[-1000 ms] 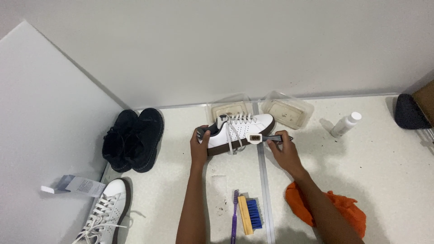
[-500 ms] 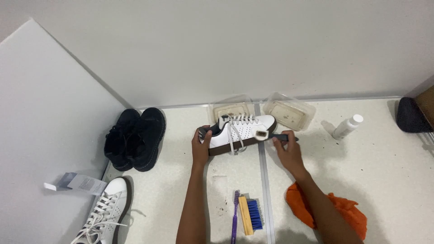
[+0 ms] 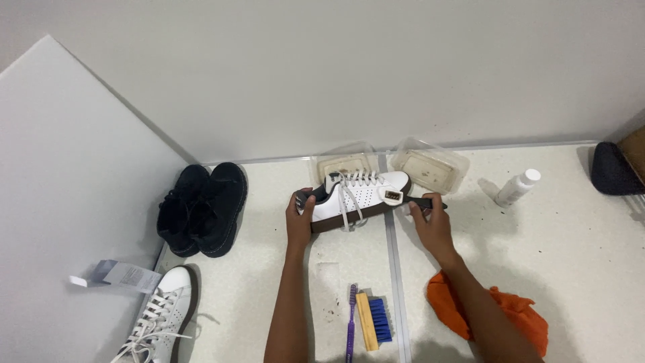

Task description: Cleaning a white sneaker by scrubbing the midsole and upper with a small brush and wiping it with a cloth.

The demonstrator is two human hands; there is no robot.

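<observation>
A white sneaker (image 3: 359, 195) with white laces and a dark brown sole lies on its side on the pale floor. My left hand (image 3: 299, 218) grips its heel end. In my right hand (image 3: 431, 222) is a small brush (image 3: 396, 197) with a dark handle, and its pale head rests against the sneaker's toe.
Two clear plastic tubs (image 3: 430, 167) stand against the wall behind the sneaker. A white bottle (image 3: 517, 187) is to the right, black boots (image 3: 201, 208) to the left, a second white sneaker (image 3: 158, 323) at lower left. A purple toothbrush (image 3: 350, 323), blue-bristled brush (image 3: 373, 320) and orange cloth (image 3: 497, 312) lie near me.
The brush head has slid along the sneaker's toe end with my right hand. My left hand stays on the heel.
</observation>
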